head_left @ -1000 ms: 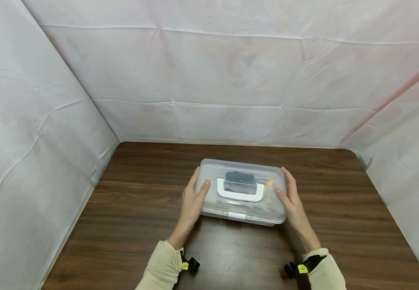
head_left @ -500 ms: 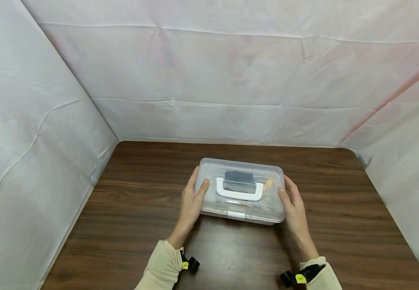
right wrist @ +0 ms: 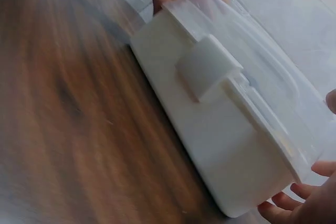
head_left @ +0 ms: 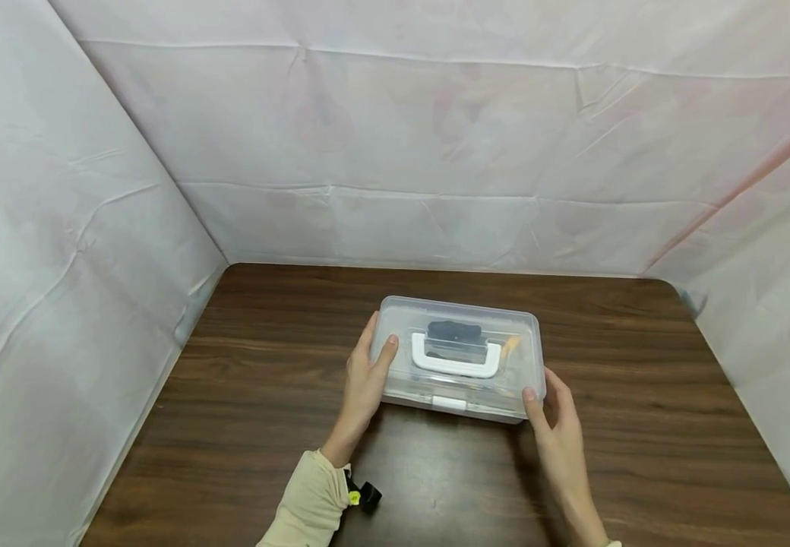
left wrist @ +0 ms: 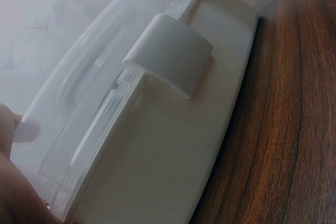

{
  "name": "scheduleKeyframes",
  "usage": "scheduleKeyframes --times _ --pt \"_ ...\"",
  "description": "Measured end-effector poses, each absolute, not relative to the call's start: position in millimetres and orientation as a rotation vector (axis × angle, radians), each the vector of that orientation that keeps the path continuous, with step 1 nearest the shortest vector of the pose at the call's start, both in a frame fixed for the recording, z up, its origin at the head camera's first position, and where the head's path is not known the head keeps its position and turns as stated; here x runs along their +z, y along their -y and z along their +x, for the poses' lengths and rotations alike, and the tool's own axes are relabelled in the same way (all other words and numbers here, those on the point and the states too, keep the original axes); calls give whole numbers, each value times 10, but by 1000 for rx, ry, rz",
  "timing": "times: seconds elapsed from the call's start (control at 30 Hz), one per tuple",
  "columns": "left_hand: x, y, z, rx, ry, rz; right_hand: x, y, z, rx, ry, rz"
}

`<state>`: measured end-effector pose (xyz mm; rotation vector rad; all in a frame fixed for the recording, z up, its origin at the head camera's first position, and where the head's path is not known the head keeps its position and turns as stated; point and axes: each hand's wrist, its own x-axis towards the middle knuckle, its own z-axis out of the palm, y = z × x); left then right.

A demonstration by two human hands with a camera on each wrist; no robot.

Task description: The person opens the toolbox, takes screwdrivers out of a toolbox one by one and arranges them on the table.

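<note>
A clear-lidded plastic storage box [head_left: 402,372] lies on the table, its white carry handle [head_left: 455,369] folded flat on the lid. A white latch [left wrist: 170,53] on the front overlaps the lid and the pale body. My left hand [head_left: 362,384] grips the box's left end, thumb on the lid and fingers along the side. At the front right corner is my right hand [head_left: 560,437], its thumb over the lid's edge and its fingertips at the side. In the right wrist view, those fingers [right wrist: 283,201] curl in at the lower corner of the box.
The dark wood-grain table [head_left: 265,334] carries the box near its middle. White sheeting [head_left: 381,137] walls in the back and both sides. Inside the box, a dark shape [head_left: 453,330] and a yellowish item [head_left: 510,346] show through the lid.
My right hand has slid from the middle of the box's right side toward me, down to the front corner. My left hand and the box have stayed nearly in place.
</note>
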<state>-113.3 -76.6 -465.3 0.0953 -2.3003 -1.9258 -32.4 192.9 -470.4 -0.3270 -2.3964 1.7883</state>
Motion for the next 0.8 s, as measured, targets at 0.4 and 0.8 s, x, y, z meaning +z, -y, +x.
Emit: scheduleKeyframes --times 0.4,0.8 --pt "-4651 754 -1136 -1935 2284 93 -4791 -1766 -122 1893 2255 -526" --pt "-4664 722 -1107 -1929 2284 109 -4966 -1452 18 2210 1921 -793"
